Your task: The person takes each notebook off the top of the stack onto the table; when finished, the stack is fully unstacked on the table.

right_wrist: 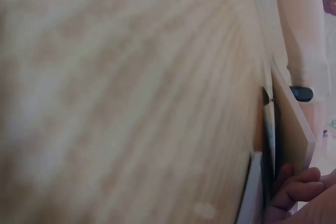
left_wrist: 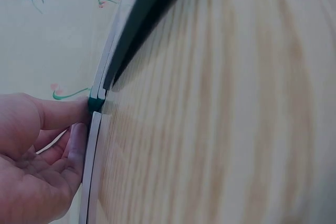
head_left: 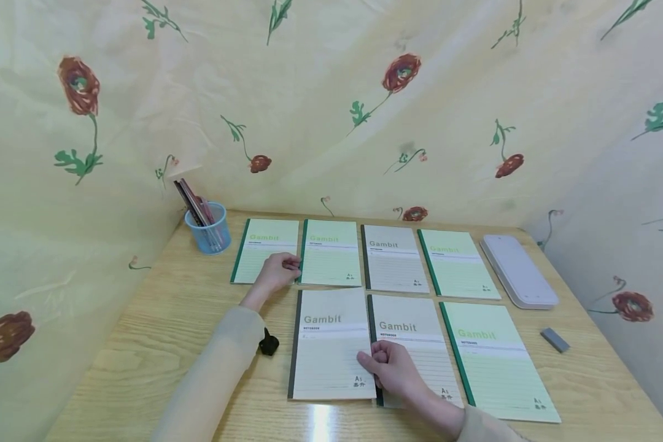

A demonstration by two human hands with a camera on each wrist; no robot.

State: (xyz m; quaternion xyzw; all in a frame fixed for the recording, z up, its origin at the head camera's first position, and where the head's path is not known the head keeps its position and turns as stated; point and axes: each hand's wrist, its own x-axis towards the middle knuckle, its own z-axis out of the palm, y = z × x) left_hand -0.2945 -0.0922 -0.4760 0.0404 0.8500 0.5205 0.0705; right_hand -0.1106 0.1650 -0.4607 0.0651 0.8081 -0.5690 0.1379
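Note:
A grey-spined notebook (head_left: 331, 337) lies at the front left of the spread, its right edge held by my right hand (head_left: 392, 368) with the thumb on the cover and the other fingers beneath. In the right wrist view this notebook (right_wrist: 291, 124) is tilted, its edge raised. The neighbouring grey notebook (head_left: 414, 344) lies partly behind that hand. At the back left, my left hand (head_left: 279, 270) rests where two green-spined notebooks meet. The left wrist view shows its thumb (left_wrist: 65, 114) against the green spine of the right one (head_left: 330, 253), and bent fingers on the left one (head_left: 265, 239).
Farther right are another grey notebook (head_left: 395, 258), green ones at the back (head_left: 458, 264) and front (head_left: 497, 362), a white flat case (head_left: 519, 270) and a grey eraser-like block (head_left: 555, 339). A blue mesh pen cup (head_left: 209, 230) stands back left, before the flowered cloth (head_left: 309, 123).

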